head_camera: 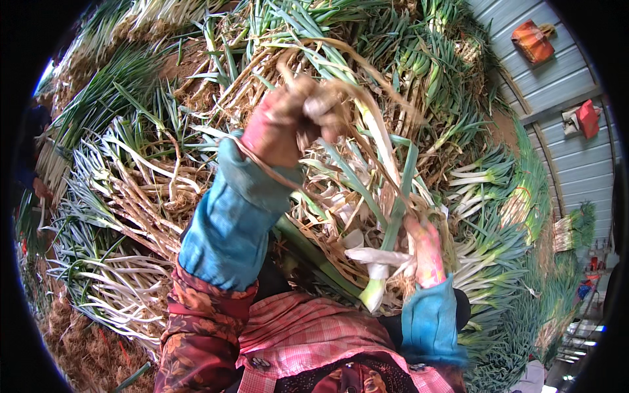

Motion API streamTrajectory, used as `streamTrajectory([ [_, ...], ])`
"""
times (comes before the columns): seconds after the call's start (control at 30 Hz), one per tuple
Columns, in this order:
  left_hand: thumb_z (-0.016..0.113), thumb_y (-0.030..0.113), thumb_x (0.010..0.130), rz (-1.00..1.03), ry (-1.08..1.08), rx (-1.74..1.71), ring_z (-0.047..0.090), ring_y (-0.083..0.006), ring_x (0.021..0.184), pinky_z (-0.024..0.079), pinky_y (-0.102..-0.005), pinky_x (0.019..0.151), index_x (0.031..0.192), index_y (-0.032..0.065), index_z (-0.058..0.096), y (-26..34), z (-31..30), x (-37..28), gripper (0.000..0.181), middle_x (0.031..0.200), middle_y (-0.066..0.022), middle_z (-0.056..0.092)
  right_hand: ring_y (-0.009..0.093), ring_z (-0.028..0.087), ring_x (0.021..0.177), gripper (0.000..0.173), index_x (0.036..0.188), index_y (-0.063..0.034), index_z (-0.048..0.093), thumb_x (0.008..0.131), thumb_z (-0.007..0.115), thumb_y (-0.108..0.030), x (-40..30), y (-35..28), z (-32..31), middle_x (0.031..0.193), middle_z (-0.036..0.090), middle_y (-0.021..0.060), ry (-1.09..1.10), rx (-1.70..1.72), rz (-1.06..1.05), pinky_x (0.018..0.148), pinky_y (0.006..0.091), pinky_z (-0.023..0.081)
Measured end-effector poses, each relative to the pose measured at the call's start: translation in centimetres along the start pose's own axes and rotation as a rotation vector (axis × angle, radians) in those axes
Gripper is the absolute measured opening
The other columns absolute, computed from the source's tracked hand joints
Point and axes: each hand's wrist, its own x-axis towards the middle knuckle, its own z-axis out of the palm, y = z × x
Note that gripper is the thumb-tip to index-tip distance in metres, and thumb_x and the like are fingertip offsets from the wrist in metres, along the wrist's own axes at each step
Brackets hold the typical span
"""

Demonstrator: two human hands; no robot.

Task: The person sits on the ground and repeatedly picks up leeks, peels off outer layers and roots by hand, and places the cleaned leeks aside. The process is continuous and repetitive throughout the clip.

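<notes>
My left hand point(300, 118), blurred and raised at the top middle, is closed on dry brown outer leaves. These leaves trail right and down beside a green onion stalk point(376, 127) with a pale shank. Lower right, my right hand point(425, 250) grips the lower part of the onion, with a loose pale strip by its fingers. Part of that grip is hidden by leaves. Peeled husks and dry leaves point(344, 206) lie heaped between the two hands. A thick green leaf point(314, 255) slants down across my lap.
Unpeeled onions point(142, 196) lie at the left, over whiter stalks point(128, 280). Peeled onions point(471, 182) are stacked at the right. A person's hand point(42, 189) shows at the far left edge. An orange bag point(533, 42) is near the ribbed metal wall point(572, 167).
</notes>
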Motion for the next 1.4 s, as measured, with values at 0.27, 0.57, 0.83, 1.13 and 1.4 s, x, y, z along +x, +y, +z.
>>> streamTrajectory([
  [0.27, 0.054, 0.033, 0.077, -0.182, 0.613, 0.762, 0.057, -0.016, 0.064, 0.043, -0.0243, 0.058, 0.101, -0.0011, 0.046, -1.1, -0.5, 0.7, 0.042, 0.09, -0.0096, 0.056, 0.004, 0.045, 0.063, 0.035, 0.107, -0.0022, 0.047, 0.073, 0.056, -0.007, -1.2, -1.6, 0.9, 0.08, 0.053, -0.0017, -0.179, -0.055, -0.184, 0.054, 0.0163, 0.037],
  [0.57, 0.043, 0.042, 0.081, -0.369, 0.905, 0.209, 0.055, -0.019, 0.08, 0.045, -0.037, 0.06, 0.108, 0.0057, 0.042, -1.8, -2.9, 1.8, 0.046, 0.098, -0.0116, 0.053, 0.013, 0.049, 0.085, 0.039, 0.104, 0.0052, 0.044, 0.069, 0.059, 0.0, -2.8, -2.2, 0.6, 0.097, 0.052, 0.0089, -0.24, -0.005, -0.489, 0.078, 0.0254, 0.038],
  [0.83, 0.049, 0.033, 0.081, -0.243, 0.974, 0.012, 0.05, -0.0179, 0.045, 0.048, -0.0366, 0.047, 0.079, 0.0067, 0.047, -1.3, -4.7, 1.8, 0.026, 0.056, -0.004, 0.049, 0.016, 0.053, 0.089, 0.046, 0.106, 0.0049, 0.045, 0.064, 0.062, 0.005, -3.3, -3.0, 0.9, 0.099, 0.054, 0.0118, -0.371, -0.247, -0.737, 0.077, 0.0256, 0.041],
  [1.13, 0.054, 0.016, 0.078, -0.028, 0.747, 0.567, 0.057, -0.0157, 0.053, 0.047, -0.0241, 0.045, 0.087, -0.0033, 0.051, -0.4, -2.7, 1.6, 0.022, 0.069, -0.0095, 0.057, 0.014, 0.052, 0.085, 0.043, 0.106, 0.0039, 0.044, 0.067, 0.062, 0.003, -3.7, -2.7, 0.1, 0.097, 0.053, 0.0099, -0.296, -0.182, -0.664, 0.078, 0.026, 0.039],
  [1.4, 0.05, 0.027, 0.081, -0.334, 0.906, 0.063, 0.056, -0.0191, 0.06, 0.049, -0.0361, 0.053, 0.082, 0.0056, 0.05, -1.4, -2.2, 1.4, 0.021, 0.069, -0.0058, 0.055, 0.015, 0.052, 0.088, 0.043, 0.105, 0.0063, 0.044, 0.066, 0.061, 0.003, -4.4, -2.9, 0.4, 0.097, 0.054, 0.0122, -0.295, -0.153, -0.618, 0.079, 0.0264, 0.04],
])
